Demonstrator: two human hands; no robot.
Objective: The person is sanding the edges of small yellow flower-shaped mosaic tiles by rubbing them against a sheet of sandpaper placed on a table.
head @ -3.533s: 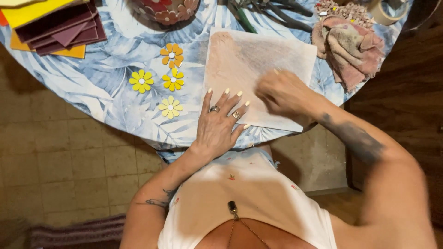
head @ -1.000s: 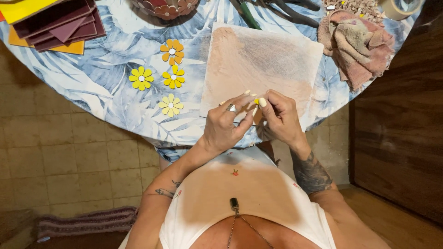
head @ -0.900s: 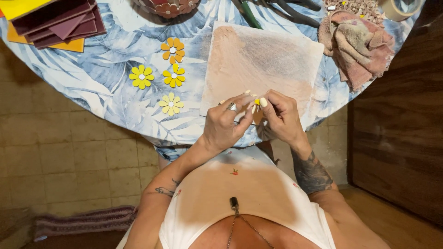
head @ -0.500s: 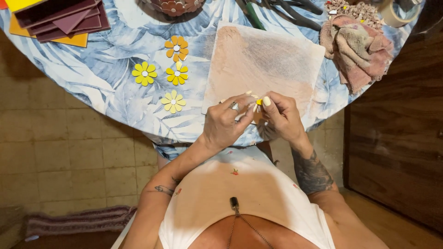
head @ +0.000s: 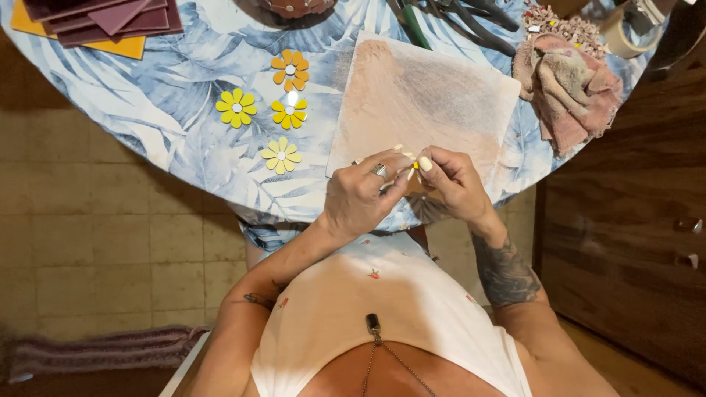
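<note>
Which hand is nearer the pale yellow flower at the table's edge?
Left. The left hand sits just right of the pale yellow flower; the right hand is farther right, beyond the left.

The tablecloth (head: 147,95) bore a blue and white leaf pattern. Three flowers (head: 236,108) were yellow with white centres, one flower (head: 290,69) orange. The square sheet (head: 426,103) was pale pinkish beige, the crumpled rag (head: 570,92) dull pink and tan. The stacked sheets (head: 110,18) were maroon over yellow-orange. The small piece (head: 415,165) between the fingertips was yellow; the shirt (head: 382,309) white with tiny red motifs
</note>
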